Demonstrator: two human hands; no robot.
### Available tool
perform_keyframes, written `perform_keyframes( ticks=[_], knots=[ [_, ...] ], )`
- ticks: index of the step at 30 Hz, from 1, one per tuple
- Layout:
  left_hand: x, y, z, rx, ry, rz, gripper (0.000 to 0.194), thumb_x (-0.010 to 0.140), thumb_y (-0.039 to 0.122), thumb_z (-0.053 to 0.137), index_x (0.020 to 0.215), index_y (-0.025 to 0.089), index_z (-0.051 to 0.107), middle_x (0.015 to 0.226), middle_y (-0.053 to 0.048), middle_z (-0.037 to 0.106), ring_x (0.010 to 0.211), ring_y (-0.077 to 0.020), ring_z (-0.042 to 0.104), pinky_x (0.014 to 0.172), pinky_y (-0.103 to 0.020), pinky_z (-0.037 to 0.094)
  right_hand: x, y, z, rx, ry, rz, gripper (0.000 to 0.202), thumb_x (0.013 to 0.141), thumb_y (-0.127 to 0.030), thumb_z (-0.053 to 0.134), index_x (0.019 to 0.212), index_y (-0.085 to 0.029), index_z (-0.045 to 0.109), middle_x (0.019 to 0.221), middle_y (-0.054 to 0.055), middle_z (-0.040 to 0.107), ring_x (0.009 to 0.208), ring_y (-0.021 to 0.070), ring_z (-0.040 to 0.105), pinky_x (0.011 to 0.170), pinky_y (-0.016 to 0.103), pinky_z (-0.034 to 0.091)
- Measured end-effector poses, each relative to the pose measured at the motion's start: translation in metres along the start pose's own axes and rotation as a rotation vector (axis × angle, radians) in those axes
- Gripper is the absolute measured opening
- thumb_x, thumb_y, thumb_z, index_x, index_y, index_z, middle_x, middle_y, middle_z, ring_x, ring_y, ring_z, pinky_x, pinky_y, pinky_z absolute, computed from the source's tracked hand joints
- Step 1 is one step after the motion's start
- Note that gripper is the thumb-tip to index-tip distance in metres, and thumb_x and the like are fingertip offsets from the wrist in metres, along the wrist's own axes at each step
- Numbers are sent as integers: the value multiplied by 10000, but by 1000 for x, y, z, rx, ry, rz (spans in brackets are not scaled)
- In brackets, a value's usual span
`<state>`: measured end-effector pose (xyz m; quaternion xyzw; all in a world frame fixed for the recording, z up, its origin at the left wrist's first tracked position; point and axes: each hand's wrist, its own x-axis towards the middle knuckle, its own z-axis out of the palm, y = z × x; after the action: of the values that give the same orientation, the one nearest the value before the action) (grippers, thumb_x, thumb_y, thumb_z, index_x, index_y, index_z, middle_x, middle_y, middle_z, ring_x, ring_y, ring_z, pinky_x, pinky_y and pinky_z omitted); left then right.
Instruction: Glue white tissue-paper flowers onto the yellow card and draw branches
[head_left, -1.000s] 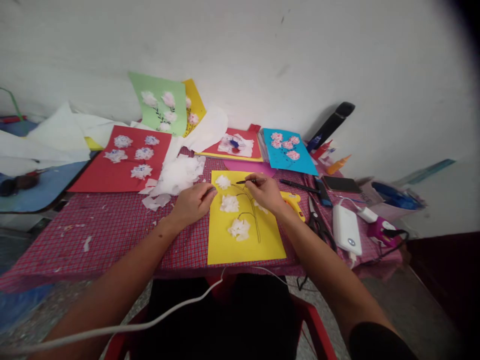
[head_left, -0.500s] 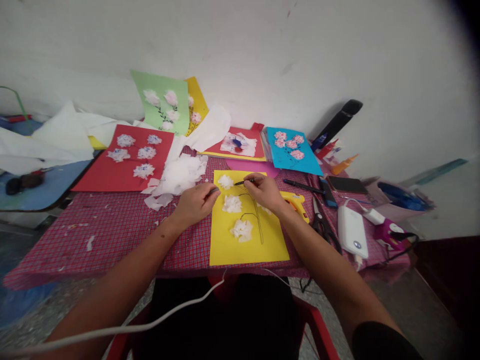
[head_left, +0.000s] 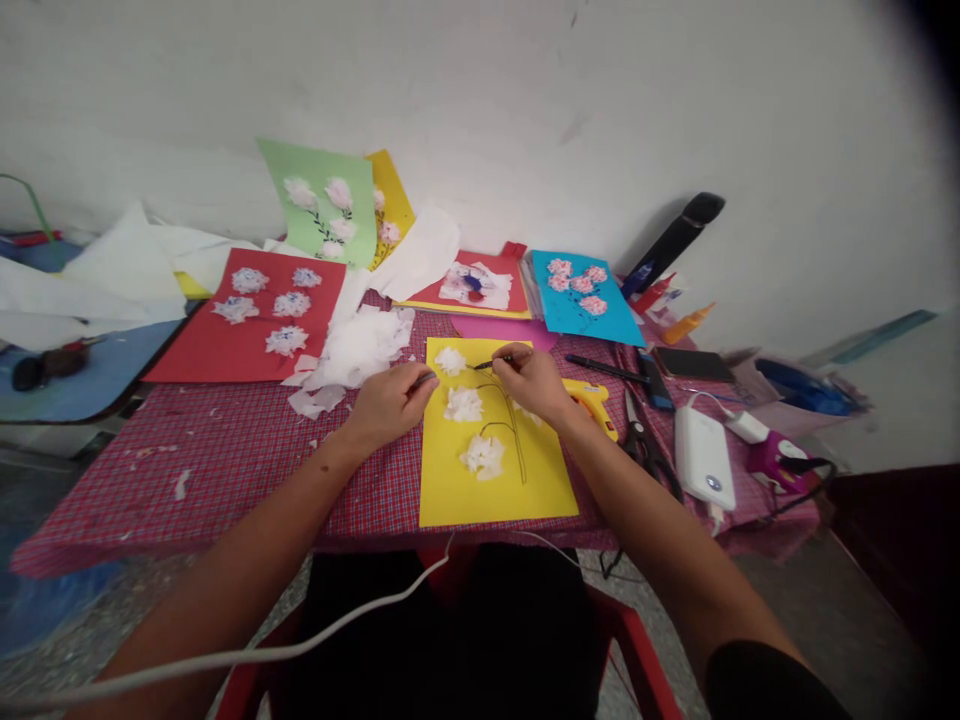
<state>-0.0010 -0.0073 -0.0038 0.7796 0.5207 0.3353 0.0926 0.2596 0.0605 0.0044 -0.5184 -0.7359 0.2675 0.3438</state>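
A yellow sheet of paper [head_left: 457,500] lies on the table in front of me, bearing white crumpled-paper flowers [head_left: 483,457] and thin drawn stems [head_left: 519,450]. My right hand [head_left: 531,385] is closed round a black pen [head_left: 484,364]. The pen's tip points left, close to the top flower [head_left: 451,361]. My right hand partly covers another flower at the sheet's right side. My left hand [head_left: 388,405] is closed by the sheet's left edge, pinching a small dark piece that looks like a pen cap [head_left: 427,378].
White paper scraps [head_left: 360,350] lie beyond my left hand. Right of the sheet are a yellow glue gun [head_left: 594,402], scissors [head_left: 643,445], another pen [head_left: 604,367] and a white power bank [head_left: 703,457]. Flower pictures on a red sheet [head_left: 195,340] and blue sheet [head_left: 577,325] stand behind.
My right hand and the pen have shifted very slightly right, so the tip sits a little farther from the top flower. My left hand stays almost still. The whole view has tilted slightly.
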Motion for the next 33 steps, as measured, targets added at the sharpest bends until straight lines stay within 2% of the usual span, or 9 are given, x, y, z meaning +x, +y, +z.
perform_keyframes(
  ticks=[11,24,33],
  knots=[
    [0,0,0,-22,-8,-2,238,1034,376,508,1025,200,669,948,-52,749,868,-202,683,808,-331,508,0,2,-5,-63,30,0,199,839,-303,567,852,-177,721,704,35,716,616,175,609,586,291,378],
    [0,-3,2,-15,16,37,233,1031,383,513,1014,208,666,925,-45,747,846,-206,689,772,-330,502,-4,3,-11,-122,53,20,231,822,-297,564,868,-165,748,701,36,723,602,173,609,590,284,371],
    [1,-4,3,-8,18,27,235,1026,381,513,1014,204,667,922,-48,745,851,-209,686,778,-337,502,-9,1,-17,-179,66,26,225,824,-300,569,841,-161,745,629,24,689,572,173,606,568,284,352]
  ],
)
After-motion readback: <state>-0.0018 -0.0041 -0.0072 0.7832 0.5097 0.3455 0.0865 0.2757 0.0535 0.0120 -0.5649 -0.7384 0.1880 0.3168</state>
